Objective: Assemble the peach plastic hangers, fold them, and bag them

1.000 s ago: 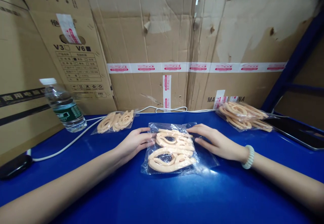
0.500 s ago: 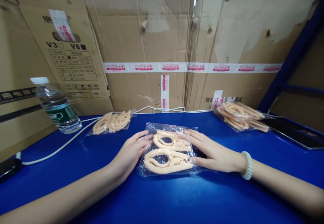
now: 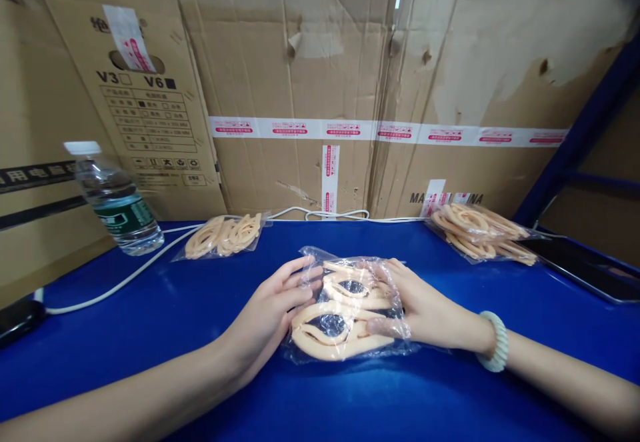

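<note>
In the head view, a clear plastic bag [image 3: 345, 322] with beige folding hangers inside is between my two hands, its near edge low over the blue table. My right hand [image 3: 425, 305] grips its right side, thumb across the front and the other fingers partly hidden behind the film. Against the left edge, my left hand [image 3: 275, 309] presses with bent fingers, some of them tucked behind the bag. Through the film, several curved hanger parts show, stacked in two rows.
Another bag of hangers [image 3: 225, 235] lies at the back left, and a pile of such bags [image 3: 480, 229] at the back right beside a dark tablet [image 3: 585, 269]. A water bottle [image 3: 117, 205] stands left near a white cable [image 3: 115, 289]. Cardboard [image 3: 300, 82] walls the back.
The bag has shifted a little right and tilted up. My right hand has gone from resting at its edge to gripping it; my left hand has followed to the right.
</note>
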Tool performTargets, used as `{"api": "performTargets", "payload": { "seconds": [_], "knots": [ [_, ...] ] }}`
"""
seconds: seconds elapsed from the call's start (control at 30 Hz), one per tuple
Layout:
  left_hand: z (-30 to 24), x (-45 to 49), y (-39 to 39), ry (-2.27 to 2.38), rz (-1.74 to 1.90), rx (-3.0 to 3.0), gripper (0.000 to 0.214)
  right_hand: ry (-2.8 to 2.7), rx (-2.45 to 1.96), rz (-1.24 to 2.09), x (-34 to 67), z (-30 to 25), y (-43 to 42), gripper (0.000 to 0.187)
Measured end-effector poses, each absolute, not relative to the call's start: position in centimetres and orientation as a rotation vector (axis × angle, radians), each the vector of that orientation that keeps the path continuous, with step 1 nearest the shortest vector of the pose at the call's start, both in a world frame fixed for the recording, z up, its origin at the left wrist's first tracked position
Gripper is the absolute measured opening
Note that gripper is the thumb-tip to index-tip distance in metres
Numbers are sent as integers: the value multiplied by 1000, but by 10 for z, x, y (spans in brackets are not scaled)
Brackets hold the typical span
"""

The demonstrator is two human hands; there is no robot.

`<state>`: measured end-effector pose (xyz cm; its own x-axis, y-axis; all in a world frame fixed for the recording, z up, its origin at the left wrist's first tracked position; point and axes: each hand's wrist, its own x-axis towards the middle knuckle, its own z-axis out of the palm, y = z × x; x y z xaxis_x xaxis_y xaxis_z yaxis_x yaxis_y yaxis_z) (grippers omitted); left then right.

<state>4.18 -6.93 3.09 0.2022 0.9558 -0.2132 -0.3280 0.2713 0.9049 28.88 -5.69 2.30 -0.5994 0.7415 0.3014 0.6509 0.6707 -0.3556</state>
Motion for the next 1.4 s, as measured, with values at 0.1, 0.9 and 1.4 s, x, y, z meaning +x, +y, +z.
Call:
{"api": "performTargets", "payload": {
  "seconds": [0.1,0.9,1.4],
  "knots": [
    [29,40,-70,930,1048,863,52,-2422,-1102,388,288,24,-56,62],
    [26,46,-71,903,1200,904,77,-1930,-712,1204,280,15,-59,97],
    [42,14,-29,1051,1430,1019,56,-1928,-1052,1059,320,32,-33,70]
  ]
}}
